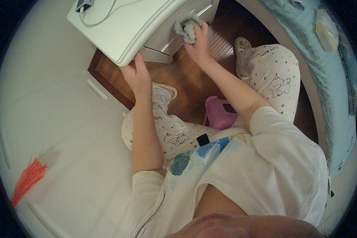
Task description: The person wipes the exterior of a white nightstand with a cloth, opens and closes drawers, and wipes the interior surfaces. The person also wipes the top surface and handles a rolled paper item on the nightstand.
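A white nightstand [119, 26] with a rounded front stands before me. My left hand [137, 76] grips the near corner of its top, thumb at the edge and fingers mostly hidden beneath. In my right hand [198, 44] is a crumpled grey-green cloth [189, 31], blurred by motion. That hand holds the cloth at the drawer fronts [159, 40], by the bright strip-like handles. Whether the cloth touches the surface is hard to tell.
On the nightstand top lies a small device [84, 5] with a white cable [92, 25]. A purple plastic object [218, 116] is between my legs on the wooden floor [186, 104]. The bed [324, 89] at right bears a packet [327, 31]. A red tassel [29, 180] hangs by white panels at left.
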Tool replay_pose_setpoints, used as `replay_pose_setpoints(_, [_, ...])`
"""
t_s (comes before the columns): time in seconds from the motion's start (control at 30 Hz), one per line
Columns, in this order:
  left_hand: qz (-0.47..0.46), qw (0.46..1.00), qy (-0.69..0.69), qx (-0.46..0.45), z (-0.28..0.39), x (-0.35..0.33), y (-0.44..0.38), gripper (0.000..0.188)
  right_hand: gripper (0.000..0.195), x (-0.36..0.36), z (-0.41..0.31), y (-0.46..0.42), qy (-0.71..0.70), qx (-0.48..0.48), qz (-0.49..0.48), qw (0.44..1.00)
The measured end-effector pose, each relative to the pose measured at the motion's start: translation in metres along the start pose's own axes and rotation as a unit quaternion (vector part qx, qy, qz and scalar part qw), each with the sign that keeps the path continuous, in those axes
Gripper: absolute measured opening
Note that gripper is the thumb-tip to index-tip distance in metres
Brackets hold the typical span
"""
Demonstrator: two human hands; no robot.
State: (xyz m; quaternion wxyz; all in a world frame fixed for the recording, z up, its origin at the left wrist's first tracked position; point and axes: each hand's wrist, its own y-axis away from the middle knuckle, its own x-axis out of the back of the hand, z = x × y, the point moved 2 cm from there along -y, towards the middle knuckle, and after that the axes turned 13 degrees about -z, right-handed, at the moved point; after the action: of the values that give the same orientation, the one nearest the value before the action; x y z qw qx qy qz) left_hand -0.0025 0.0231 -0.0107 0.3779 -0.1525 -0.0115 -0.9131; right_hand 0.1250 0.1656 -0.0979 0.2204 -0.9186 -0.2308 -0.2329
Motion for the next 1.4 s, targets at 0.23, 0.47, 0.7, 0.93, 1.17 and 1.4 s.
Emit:
replay_pose_setpoints(0.23, [-0.008, 0.999, -0.043, -0.032, 0.019, -0.004, 0.0, 0.034, 0.054, -0.003, -0.007, -0.008, 0.047, 0.02, -0.053, 0.997])
replay_pose_setpoints(0.47, [-0.005, 1.0, -0.014, -0.011, 0.002, 0.0, -0.001, 0.036, 0.045, -0.016, 0.057, 0.009, -0.014, -0.076, 0.049, 0.996])
replay_pose_setpoints(0.7, [-0.017, 0.999, -0.037, -0.028, 0.004, -0.001, -0.002, 0.041, 0.052, -0.008, -0.009, -0.012, -0.008, -0.128, 0.026, 0.991])
replay_pose_setpoints(0.93, [-0.001, 0.998, -0.04, -0.043, -0.003, 0.001, -0.002, 0.042, 0.046, -0.034, 0.006, 0.02, -0.089, -0.076, -0.057, 0.991])
replay_pose_setpoints(1.17, [-0.024, 0.997, -0.036, -0.064, 0.003, -0.002, -0.001, 0.045, 0.044, -0.01, 0.028, -0.026, -0.105, -0.112, 0.09, 0.984])
replay_pose_setpoints(1.4, [0.004, 0.997, -0.06, -0.042, -0.008, 0.001, -0.001, 0.045, 0.046, -0.025, 0.021, -0.004, -0.095, -0.09, -0.059, 0.99])
